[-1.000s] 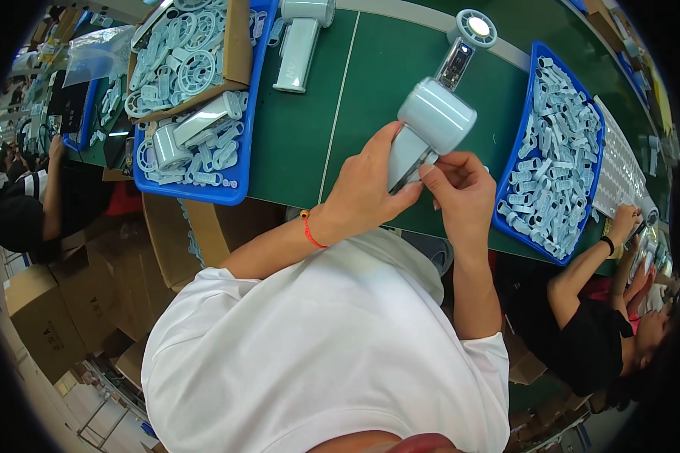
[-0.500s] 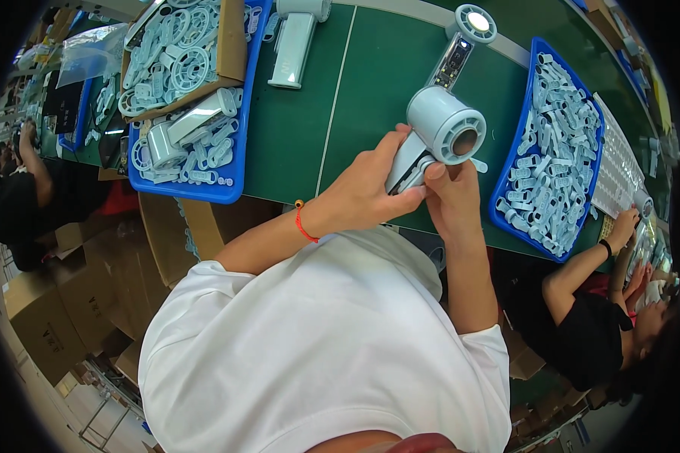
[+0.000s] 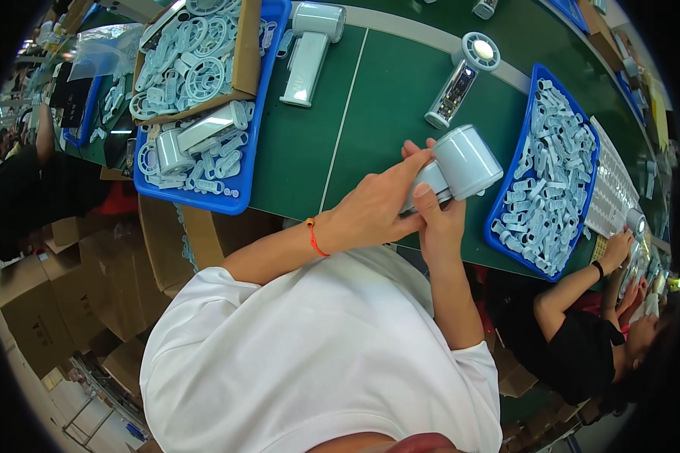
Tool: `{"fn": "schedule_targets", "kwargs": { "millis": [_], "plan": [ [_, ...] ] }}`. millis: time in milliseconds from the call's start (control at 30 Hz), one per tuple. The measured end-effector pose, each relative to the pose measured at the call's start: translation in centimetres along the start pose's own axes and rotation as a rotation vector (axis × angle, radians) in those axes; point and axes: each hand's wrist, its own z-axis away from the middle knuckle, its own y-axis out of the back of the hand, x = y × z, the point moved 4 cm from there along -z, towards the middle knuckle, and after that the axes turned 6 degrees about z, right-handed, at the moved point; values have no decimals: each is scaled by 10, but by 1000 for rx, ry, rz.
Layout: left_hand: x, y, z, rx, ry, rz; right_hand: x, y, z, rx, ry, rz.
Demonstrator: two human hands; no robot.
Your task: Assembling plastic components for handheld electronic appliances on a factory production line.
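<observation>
Above the near edge of the green table, I hold a pale blue handheld fan [image 3: 468, 162], shaped like a small hair dryer, in both hands. My left hand [image 3: 378, 202] is wrapped round its handle from the left, fingers closed. My right hand [image 3: 442, 226] grips the lower handle from the right, its thumb pressed on the near side. Its smooth round head points up and right; most of the handle is hidden by my fingers. Beyond it lies another fan [image 3: 455, 90], its handle uncovered to show a circuit board.
A closed pale fan [image 3: 307, 68] lies at the far left of the table [image 3: 385, 98]. Left of it, a blue tray [image 3: 245, 170] bears a cardboard box [image 3: 247, 53] of rings and covers. On the right stands a blue tray [image 3: 499, 240] of small parts. Co-workers [image 3: 582, 332] sit either side.
The held fan has been turned, so its vented round end no longer faces me and the smooth shell shows. Both hands keep their hold and sit slightly lower in view.
</observation>
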Motion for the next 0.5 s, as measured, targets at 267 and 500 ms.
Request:
{"fn": "schedule_targets", "kwargs": {
  "millis": [267, 500],
  "plan": [
    [-6, 36, 24, 319, -22, 100, -54, -2, 13, -8, 826, 175],
    [-23, 48, 39, 291, 75, 110, -33, -16, 3, -87, 703, 198]
  ]
}}
